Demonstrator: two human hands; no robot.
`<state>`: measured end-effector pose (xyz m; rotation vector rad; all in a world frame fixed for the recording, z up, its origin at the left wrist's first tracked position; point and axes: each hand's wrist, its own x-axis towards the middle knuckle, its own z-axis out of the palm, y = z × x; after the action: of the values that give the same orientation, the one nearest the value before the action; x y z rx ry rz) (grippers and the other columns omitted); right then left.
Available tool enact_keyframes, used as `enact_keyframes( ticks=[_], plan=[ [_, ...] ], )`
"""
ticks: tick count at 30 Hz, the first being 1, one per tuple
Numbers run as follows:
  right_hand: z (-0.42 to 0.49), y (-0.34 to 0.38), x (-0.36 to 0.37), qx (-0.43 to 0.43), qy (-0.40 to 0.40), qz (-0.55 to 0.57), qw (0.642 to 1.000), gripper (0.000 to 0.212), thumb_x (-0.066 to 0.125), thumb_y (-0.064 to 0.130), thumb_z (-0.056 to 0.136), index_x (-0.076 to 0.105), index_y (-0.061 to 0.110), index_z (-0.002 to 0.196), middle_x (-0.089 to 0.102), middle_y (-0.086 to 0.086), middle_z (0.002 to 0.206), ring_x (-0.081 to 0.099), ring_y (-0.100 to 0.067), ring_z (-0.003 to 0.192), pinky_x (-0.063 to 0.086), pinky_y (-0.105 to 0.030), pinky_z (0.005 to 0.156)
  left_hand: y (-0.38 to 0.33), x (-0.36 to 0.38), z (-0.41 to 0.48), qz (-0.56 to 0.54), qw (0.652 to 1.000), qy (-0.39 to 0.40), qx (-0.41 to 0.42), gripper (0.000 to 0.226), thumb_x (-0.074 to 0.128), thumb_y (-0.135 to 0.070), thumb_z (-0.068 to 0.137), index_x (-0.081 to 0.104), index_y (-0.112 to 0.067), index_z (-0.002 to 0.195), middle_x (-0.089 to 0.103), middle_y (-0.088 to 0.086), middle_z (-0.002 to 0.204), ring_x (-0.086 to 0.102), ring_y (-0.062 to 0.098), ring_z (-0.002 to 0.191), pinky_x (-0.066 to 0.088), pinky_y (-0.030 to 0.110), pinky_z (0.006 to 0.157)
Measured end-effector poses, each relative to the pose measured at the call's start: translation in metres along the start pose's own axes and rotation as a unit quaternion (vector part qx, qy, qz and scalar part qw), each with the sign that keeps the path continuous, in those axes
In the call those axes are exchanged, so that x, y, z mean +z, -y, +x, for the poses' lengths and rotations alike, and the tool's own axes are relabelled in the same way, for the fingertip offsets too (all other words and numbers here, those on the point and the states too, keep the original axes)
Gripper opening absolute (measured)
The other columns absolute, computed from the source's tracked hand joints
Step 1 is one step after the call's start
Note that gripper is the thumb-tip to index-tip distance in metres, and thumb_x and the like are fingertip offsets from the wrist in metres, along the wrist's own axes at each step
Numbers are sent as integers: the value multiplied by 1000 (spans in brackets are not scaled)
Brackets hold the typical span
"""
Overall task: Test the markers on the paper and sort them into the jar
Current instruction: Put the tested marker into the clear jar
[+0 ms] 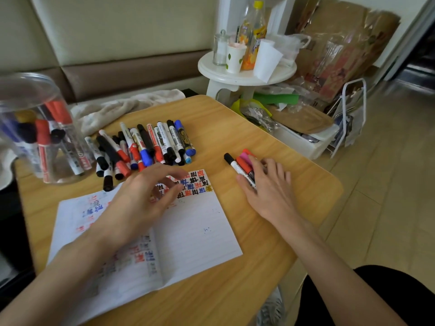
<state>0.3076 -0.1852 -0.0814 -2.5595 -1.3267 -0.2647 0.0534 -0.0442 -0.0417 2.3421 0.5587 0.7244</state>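
The lined paper (193, 234) is lying open on the wooden tabletop (237, 128), directly beneath the left hand (141, 198) and just to the left of the right hand (266, 184). Rows of black, red and blue test marks are crossing its far edge, just past the left fingertips.

The left hand is hovering over the paper with its fingers loosely curled and nothing in them. The right hand is lying flat, fingers straight, on a small cluster of markers (241, 167). A black-capped white marker is running along its thumb, and red, pink and orange ones are showing beyond its fingertips.

Just beyond the left hand, the main pile of markers (146, 147) is lying in a loose row, touching the far edge of the paper, with black, red and blue caps mixed together. Further off to the left of that hand, the clear jar (21, 95) is standing at the tabletop's corner, with several red, blue and black markers leaning inside it.

Behind the pile, a pale towel (122, 107) is lying crumpled. Well beyond the right hand, a white round stool (244, 75) is carrying paper cups and an orange drink bottle (255, 31).
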Motion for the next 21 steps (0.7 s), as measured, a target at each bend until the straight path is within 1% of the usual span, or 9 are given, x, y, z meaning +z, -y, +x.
enact_keyframes(
  ticks=[4,7,11,14,16,18,21],
  plan=[
    [16,5,4,5,17,-19,1000,68,31,65,103,28,27,160,48,-6,138,44,-25,125,36,-42,99,2,-4,-2,2,1000,-3,-6,25,61,-34,96,68,-36,120,66,-23,117,65,-1,107,53,17,79],
    [21,6,3,22,35,-16,999,75,32,70,101,23,27,162,45,-7,143,42,-25,129,33,-43,105,5,-7,-3,2,1000,-7,-9,25,65,-29,96,68,-34,121,66,-25,114,65,0,105,54,19,75],
    [21,10,-4,41,42,0,998,86,35,78,95,19,29,164,43,-6,148,43,-26,133,32,-44,108,8,-13,-5,14,1000,-7,-17,27,65,-29,96,68,-33,123,65,-25,114,65,-2,103,57,21,75],
    [22,11,-5,29,43,9,999,81,33,78,96,16,36,163,40,-5,154,42,-26,139,31,-46,111,8,-15,-7,13,1000,-6,-18,28,64,-30,96,68,-33,123,65,-24,114,65,0,104,57,22,77],
    [20,11,-4,15,47,8,999,76,24,77,97,16,40,163,35,-2,160,39,-25,143,29,-47,113,8,-17,-8,11,1000,-6,-19,28,63,-31,96,68,-32,124,65,-23,115,65,0,104,58,24,77],
    [19,12,-3,8,61,5,998,75,17,77,96,14,42,163,28,0,166,35,-25,147,26,-49,116,8,-18,-8,10,1000,-9,-20,28,62,-31,96,68,-31,123,65,-22,115,65,1,104,59,27,77],
    [20,12,-2,11,65,1,998,72,20,74,99,16,41,163,24,-1,168,32,-26,149,25,-50,118,8,-19,-9,10,1000,-13,-22,26,62,-30,97,68,-31,122,65,-22,114,65,1,103,58,29,78]
  ],
)
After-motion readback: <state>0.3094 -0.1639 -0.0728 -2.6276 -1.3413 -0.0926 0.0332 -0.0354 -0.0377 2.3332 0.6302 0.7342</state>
